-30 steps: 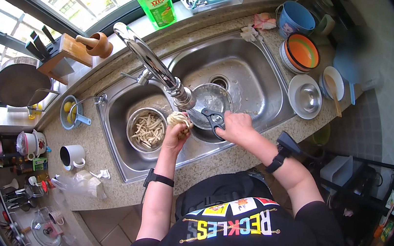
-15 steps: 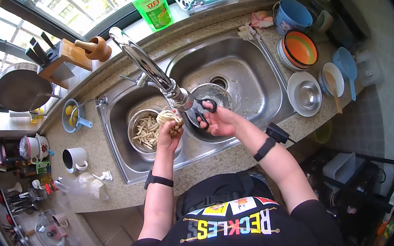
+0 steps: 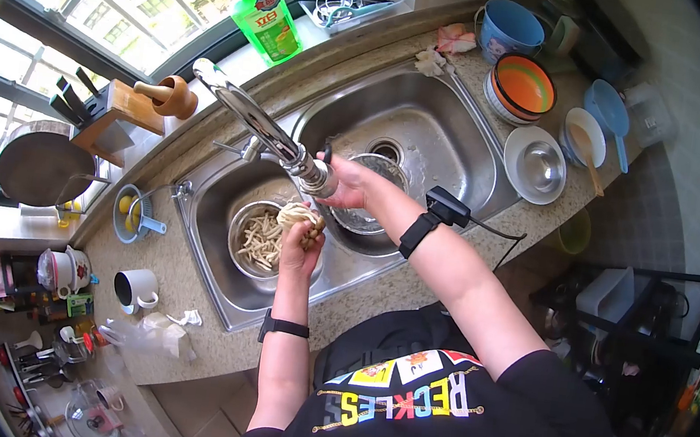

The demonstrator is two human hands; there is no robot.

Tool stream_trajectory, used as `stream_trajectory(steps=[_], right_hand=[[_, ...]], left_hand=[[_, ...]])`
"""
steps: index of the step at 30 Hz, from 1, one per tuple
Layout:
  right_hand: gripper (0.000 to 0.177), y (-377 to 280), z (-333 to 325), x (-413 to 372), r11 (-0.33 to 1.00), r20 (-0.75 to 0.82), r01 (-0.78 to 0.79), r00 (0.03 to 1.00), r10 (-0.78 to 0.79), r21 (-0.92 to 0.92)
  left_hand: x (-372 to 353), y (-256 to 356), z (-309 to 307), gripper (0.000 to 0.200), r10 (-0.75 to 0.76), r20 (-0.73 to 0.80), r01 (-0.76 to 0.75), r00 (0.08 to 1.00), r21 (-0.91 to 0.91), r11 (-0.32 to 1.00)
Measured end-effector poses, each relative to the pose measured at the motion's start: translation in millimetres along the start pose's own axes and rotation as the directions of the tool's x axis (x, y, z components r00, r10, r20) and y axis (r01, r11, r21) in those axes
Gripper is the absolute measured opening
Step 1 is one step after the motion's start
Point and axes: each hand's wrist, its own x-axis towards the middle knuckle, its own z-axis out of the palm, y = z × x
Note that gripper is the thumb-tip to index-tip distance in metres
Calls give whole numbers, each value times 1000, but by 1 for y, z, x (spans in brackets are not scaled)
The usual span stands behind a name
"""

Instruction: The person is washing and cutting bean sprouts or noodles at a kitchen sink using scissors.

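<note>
Strands of the pale bundle (image 3: 296,214) fan out above your left hand (image 3: 304,239), which is clenched around the bundle's lower end. Its long axis runs from your fist up toward the faucet head (image 3: 317,178), so the loose tips point at the spout and the gripped end points back at you. The bundle hangs over the left basin, just above the near rim of the steel bowl (image 3: 253,240), which holds short cut pieces.

Your right hand (image 3: 347,185) sits just right of the faucet head, above and to the right of the tips, near them but not touching. Its fingers are curled inward. A dark piece poking out on the thumb side looks like the scissors (image 3: 328,149), though most of the tool is hidden behind the hand, so you cannot tell from here how the blades stand.

Of your two hands, the right is the one nearer the free tips. Its wrist crosses over the strainer (image 3: 375,195) in the right basin of the sink (image 3: 434,106).
</note>
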Motion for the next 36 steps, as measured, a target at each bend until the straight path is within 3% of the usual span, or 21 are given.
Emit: stream_trajectory(steps=[1, 2, 3, 5, 6, 7, 9, 11, 13, 15, 19, 26, 36], right_hand=[[42, -1, 0, -2, 988, -52, -19, 999, 11, -155], [37, 6, -28, 30, 974, -92, -145, 987, 130, -175], [37, 5, -23, 28, 975, -93, -141, 988, 127, -171], [42, 0, -13, 20, 894, -118, -158, 986, 118, -419], [36, -1, 1, 7, 832, -157, -90, 988, 4, -548], [36, 0, 1, 4, 835, -159, -84, 987, -4, -543], [35, -3, 2, -12, 596, -193, -92, 975, -109, -798], [41, -4, 6, -37, 167, -288, -250, 920, -267, -954], [47, 8, -19, -63, -228, -104, -245, 862, -496, -942], [46, 16, -53, -85, -271, -187, -351, 854, -486, -896], [42, 16, -94, -171, -188, -291, -458, 780, -554, -869], [42, 30, -158, -291, -43, -333, -672, 420, -844, -739], [43, 44, -220, -314, 79, -273, -727, 153, -950, -683]], left_hand=[[1, 1, 1, 42, -3, 6, 3, 1000, 3, 1000], [1, 2, -1, 42, -4, 17, 4, 1000, -4, 1000], [0, 4, -3, 42, -6, 27, 6, 1000, -10, 1000], [-2, 6, -5, 42, -6, 44, 6, 999, 7, 1000], [-4, 8, -4, 42, 6, 20, -7, 1000, 10, 1000], [-5, 9, -3, 42, 19, -2, -19, 1000, 11, 1000], [-4, 11, -6, 43, 17, -2, -17, 1000, 18, 1000], [-3, 12, -7, 44, 10, 24, -10, 1000, 9, 1000], [-1, 11, -5, 44, -7, 27, 7, 1000, 13, 1000], [2, 9, -4, 43, -21, 84, 18, 996, 27, 999], [6, -2, 5, 44, -65, 67, 59, 996, 92, 994], [18, -25, 23, 43, -150, 108, 135, 983, 132, 982], [25, -27, 29, 41, -193, 135, 176, 972, 133, 975]])
